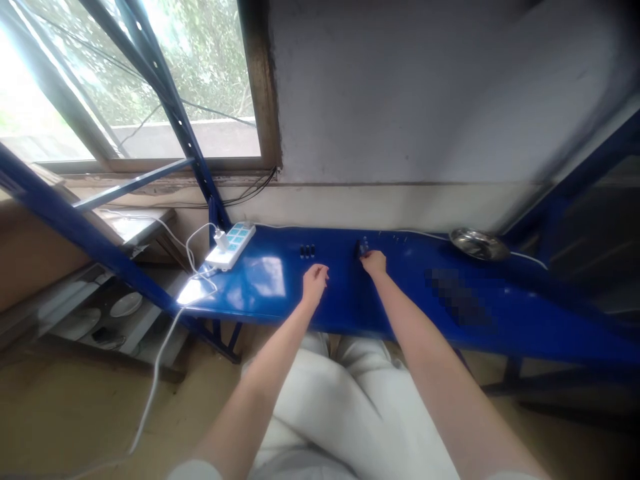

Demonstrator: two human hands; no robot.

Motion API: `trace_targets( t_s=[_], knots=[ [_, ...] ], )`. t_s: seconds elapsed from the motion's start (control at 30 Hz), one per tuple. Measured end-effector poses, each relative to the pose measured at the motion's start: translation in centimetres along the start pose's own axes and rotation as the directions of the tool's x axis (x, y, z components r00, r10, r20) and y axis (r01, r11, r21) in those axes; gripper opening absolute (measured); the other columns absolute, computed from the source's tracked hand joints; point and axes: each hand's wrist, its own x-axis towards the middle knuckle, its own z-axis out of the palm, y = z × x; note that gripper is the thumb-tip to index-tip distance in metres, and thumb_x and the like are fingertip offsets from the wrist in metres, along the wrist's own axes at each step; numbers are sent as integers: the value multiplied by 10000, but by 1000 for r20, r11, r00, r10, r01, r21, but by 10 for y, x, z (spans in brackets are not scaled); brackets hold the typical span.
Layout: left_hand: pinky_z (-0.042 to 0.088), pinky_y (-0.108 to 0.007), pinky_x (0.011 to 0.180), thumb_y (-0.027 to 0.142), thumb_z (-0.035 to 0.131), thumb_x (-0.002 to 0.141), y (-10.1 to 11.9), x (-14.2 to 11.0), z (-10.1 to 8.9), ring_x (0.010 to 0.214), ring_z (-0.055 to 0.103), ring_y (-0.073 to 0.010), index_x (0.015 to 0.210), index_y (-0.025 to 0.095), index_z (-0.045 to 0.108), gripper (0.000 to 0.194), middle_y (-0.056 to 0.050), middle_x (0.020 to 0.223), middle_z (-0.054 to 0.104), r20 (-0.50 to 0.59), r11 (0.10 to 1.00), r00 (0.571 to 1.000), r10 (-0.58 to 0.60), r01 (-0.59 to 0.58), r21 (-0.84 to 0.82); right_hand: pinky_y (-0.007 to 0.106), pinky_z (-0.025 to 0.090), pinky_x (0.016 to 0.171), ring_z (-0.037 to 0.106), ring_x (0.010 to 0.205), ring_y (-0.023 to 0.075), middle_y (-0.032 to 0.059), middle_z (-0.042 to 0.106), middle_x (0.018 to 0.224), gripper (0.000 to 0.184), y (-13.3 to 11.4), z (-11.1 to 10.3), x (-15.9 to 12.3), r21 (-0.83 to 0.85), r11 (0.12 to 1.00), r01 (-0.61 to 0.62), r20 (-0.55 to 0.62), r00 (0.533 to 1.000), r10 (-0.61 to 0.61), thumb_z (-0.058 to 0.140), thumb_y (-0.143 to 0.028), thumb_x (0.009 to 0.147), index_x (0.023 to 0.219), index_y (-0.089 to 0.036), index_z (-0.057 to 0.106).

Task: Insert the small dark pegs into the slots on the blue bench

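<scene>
My left hand (pixel 315 283) hovers above the blue tabletop (pixel 340 303), its fingers drawn together in a pinch; anything between them is too small to make out. Just beyond it, several small dark cylindrical pieces (pixel 307 251) stand in a short row. At the middle of the table, my right hand (pixel 375 262) has its fingertips closed beside a small dark piece (pixel 357 248) and a few clear, bluish little pieces (pixel 365 243). Whatever it grips is hidden by the fingers. Farther back on the right lie several tiny light bits (pixel 395 237).
A white power strip (pixel 231 247) with a plugged-in charger and cable occupies the left end. Toward the right are a shiny metal bowl (pixel 479 244) and a blurred-out dark object (pixel 457 293). Blue metal uprights (pixel 187 127) frame the table; a wall and window stand behind.
</scene>
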Motion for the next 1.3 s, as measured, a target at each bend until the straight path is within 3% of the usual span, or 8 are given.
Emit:
trace_targets(
  t_s=[0.17, 0.33, 0.4, 0.47, 0.57, 0.63, 0.93, 1.3],
  knots=[
    [426, -239, 646, 263, 464, 812, 15, 8, -3, 683, 537, -120, 891, 165, 579, 171, -42, 778, 601, 17, 921, 950, 311, -305, 243, 278, 479, 719, 634, 832, 217, 125, 675, 881, 290, 9, -12, -22, 105, 994, 8, -24, 1000, -6, 631, -189, 671, 944, -90, 636],
    [420, -284, 763, 205, 435, 817, 70, 69, -28, 780, 548, -153, 914, 157, 589, 188, -71, 845, 616, 41, 700, 859, 510, -442, 561, 309, 491, 732, 617, 768, 177, 86, 667, 851, 265, 14, -18, -59, 362, 910, 201, -148, 976, -157, 553, -241, 721, 951, -125, 618],
    [400, -323, 810, 194, 443, 809, 92, 93, -36, 833, 552, -178, 904, 160, 605, 191, -75, 878, 627, 199, 572, 870, 451, -452, 685, 322, 495, 721, 606, 763, 178, 97, 657, 872, 276, 11, -16, -72, 418, 864, 280, -198, 957, -214, 525, -275, 747, 963, -126, 611],
    [370, -382, 855, 196, 468, 796, 105, 108, -40, 909, 542, -221, 896, 156, 625, 190, -90, 926, 631, 351, 398, 888, 296, -449, 800, 336, 491, 732, 597, 783, 184, 109, 648, 898, 288, 7, -12, -81, 434, 828, 355, -250, 930, -268, 500, -297, 770, 976, -125, 606],
    [330, -429, 902, 248, 526, 784, 107, 116, -41, 1045, 478, -278, 957, 144, 631, 227, -128, 1059, 600, 520, 149, 853, 50, -521, 840, 349, 480, 758, 586, 809, 187, 109, 638, 925, 291, 1, -5, -89, 419, 782, 461, -320, 881, -348, 460, -312, 803, 988, -137, 600],
    [310, -436, 923, 278, 544, 785, 100, 115, -40, 1101, 434, -289, 1008, 148, 623, 270, -136, 1125, 572, 561, 68, 826, -50, -558, 827, 348, 478, 755, 581, 810, 186, 105, 632, 932, 288, -1, 0, -93, 404, 764, 503, -351, 856, -379, 435, -318, 821, 988, -149, 599],
    [296, -419, 928, 243, 515, 805, 72, 118, -37, 1143, 380, -278, 1026, 158, 627, 263, -132, 1149, 550, 549, 47, 831, -84, -547, 836, 341, 483, 730, 577, 800, 185, 93, 628, 906, 264, -3, 7, -96, 354, 724, 592, -375, 799, -470, 404, -311, 847, 951, -168, 601],
    [286, -460, 920, 177, 489, 785, 59, 118, -36, 1082, 417, -288, 925, 127, 649, 219, -145, 1096, 563, 565, 61, 823, -49, -562, 825, 344, 485, 738, 578, 818, 182, 78, 629, 917, 271, -11, 0, -101, 389, 725, 569, -328, 821, -468, 399, -331, 849, 963, -183, 595]
  ],
)
